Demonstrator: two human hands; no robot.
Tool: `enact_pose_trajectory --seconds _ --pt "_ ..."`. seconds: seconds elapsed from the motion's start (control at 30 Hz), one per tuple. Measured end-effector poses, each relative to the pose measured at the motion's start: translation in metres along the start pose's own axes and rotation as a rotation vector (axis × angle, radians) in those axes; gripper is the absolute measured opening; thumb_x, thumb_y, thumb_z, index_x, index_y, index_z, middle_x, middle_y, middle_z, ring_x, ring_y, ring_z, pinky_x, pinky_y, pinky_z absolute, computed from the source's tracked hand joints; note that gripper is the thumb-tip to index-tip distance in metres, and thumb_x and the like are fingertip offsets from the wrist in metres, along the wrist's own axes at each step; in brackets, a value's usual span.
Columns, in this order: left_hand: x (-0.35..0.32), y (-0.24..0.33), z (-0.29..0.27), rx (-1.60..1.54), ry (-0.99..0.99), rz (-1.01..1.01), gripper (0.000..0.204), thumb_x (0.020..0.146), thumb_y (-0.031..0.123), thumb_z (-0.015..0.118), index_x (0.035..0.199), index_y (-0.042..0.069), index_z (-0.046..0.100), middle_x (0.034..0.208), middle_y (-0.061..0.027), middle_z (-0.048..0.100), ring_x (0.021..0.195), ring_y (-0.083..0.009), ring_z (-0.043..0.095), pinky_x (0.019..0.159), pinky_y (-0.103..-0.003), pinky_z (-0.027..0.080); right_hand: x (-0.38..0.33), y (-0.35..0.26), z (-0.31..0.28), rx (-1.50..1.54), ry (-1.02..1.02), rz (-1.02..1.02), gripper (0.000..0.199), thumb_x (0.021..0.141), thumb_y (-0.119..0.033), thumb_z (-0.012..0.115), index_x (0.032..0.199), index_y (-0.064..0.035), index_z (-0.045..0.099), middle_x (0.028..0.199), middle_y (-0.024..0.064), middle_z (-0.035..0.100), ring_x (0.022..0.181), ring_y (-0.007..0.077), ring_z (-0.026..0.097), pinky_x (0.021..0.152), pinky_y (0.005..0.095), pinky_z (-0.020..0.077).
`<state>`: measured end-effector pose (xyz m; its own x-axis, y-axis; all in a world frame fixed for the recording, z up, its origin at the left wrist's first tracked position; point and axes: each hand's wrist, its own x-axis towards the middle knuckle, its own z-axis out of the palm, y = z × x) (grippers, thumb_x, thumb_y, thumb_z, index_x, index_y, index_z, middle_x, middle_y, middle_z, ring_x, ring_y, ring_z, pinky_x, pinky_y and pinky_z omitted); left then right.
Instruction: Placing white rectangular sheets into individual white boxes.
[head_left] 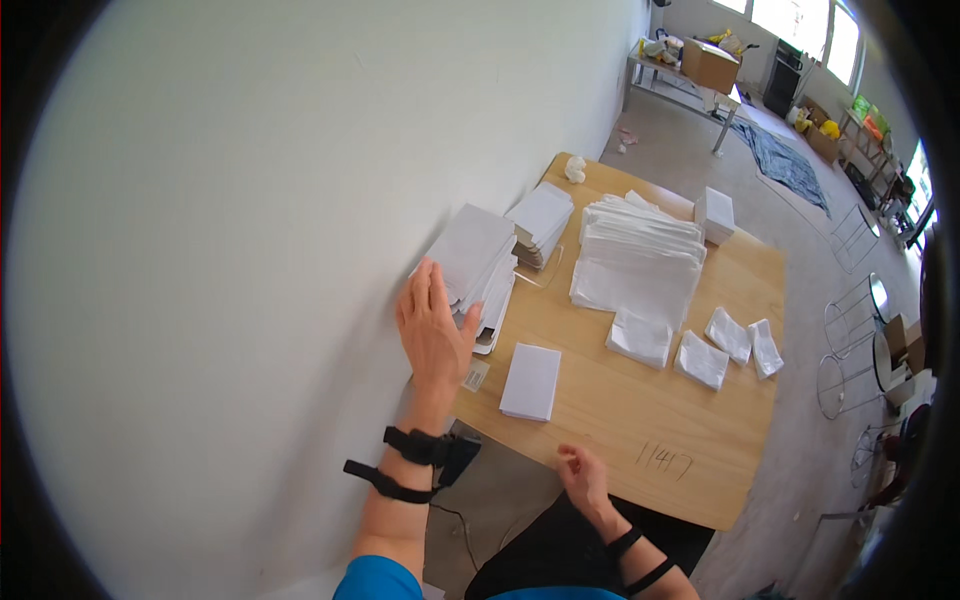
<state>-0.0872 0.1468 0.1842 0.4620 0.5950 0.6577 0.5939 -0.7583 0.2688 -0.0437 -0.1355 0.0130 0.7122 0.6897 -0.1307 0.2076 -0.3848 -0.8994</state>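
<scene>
At the table's left edge, by the wall, rises a pile of flat white folded cartons. My left hand reaches onto its near side, thumb apart from the stretched fingers, which touch the top carton. A short stack of white cards or folded sheets lies just right of that hand. Near the front table edge is my right hand, its fingers curled in with nothing visible in them. Beyond the pile stands a second stack of white cartons.
Clear plastic bags lie in a broad heap on the wooden table. Several small bundles of folded plastic sit right of centre. A white box and a crumpled white wad occupy the far side. The wall borders the left.
</scene>
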Motion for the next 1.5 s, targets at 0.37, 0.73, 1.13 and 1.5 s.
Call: enact_pose_trajectory --seconds 0.37,0.73,1.13,1.5 --pt "0.016 -0.041 -0.006 0.223 -0.196 0.209 0.03 0.085 0.013 0.064 0.115 0.008 0.066 0.119 -0.0021 0.065 0.118 -0.0226 0.055 0.115 -0.057 0.026 -0.072 0.002 -0.026 0.209 -0.041 0.005 0.021 0.086 -0.006 0.069 0.106 -0.0014 0.069 0.087 0.0106 0.071 0.069 0.0146 0.066 0.066 0.0278 0.0533" --pt "0.041 0.086 -0.115 -0.086 -0.054 0.726 0.013 0.083 0.011 0.072 0.096 0.011 0.07 0.094 -0.0014 0.069 0.094 -0.0202 0.065 0.107 -0.048 0.038 -0.069 -0.174 -0.123 -0.261 0.634 -0.699 0.024 0.081 0.0 0.071 0.105 -0.0036 0.068 0.11 0.0166 0.067 0.096 0.0342 0.066 0.081 0.0369 0.0538" --pt "-0.045 0.146 -0.146 -1.217 -1.031 -0.132 0.024 0.09 0.009 0.073 0.112 -0.001 0.067 0.102 -0.0014 0.069 0.089 -0.0064 0.061 0.08 -0.022 0.051 -0.092 -0.197 -0.193 0.464 0.325 -0.209 0.015 0.087 0.004 0.068 0.102 0.0012 0.067 0.085 0.0047 0.067 0.074 0.009 0.065 0.068 0.0245 0.0545" --pt "-0.062 0.177 -0.172 -1.273 -0.914 0.015 0.009 0.095 0.004 0.063 0.098 -0.002 0.068 0.094 -0.0033 0.065 0.086 -0.0086 0.058 0.076 -0.024 0.046 -0.105 -0.231 -0.229 -0.282 0.256 -0.661 0.02 0.077 0.001 0.075 0.095 -0.0038 0.067 0.086 0.0095 0.065 0.073 0.0256 0.065 0.062 0.0341 0.0521"
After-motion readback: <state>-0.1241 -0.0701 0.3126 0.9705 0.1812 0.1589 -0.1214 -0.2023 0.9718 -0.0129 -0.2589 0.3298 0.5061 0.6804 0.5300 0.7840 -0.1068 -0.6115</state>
